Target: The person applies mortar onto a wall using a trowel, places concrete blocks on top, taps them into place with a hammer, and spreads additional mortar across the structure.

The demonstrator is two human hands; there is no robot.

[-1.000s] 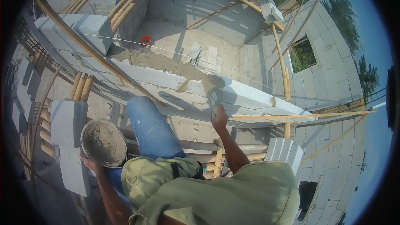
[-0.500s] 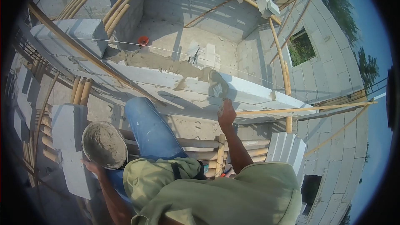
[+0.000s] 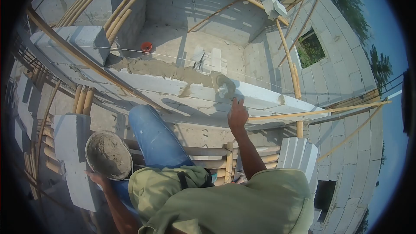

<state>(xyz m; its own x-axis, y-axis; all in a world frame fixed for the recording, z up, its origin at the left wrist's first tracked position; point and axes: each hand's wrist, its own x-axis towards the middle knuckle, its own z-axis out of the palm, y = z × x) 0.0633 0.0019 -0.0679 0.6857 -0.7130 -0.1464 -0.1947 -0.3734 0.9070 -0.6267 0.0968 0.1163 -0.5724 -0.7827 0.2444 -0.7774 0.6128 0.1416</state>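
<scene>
"So, where was the mortar-smeared trowel (image 3: 225, 87)?"
"Up by the pale block wall (image 3: 197, 93), in the curled fingers of the right hand (image 3: 238, 115)."
"The left hand (image 3: 98, 178)?"
"Touching the round, mortar-filled bucket (image 3: 108, 155); whether its fingers gripped, I couldn't tell."

Sunlit floor (image 3: 232, 54), pale block walls (image 3: 346, 67)

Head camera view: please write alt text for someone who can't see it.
A person's bare right hand holds a mortar-smeared trowel at the end of a strip of grey-brown mortar atop a pale block wall. The left hand is at the edge of a round, mortar-filled bucket, amid tan poles.
</scene>
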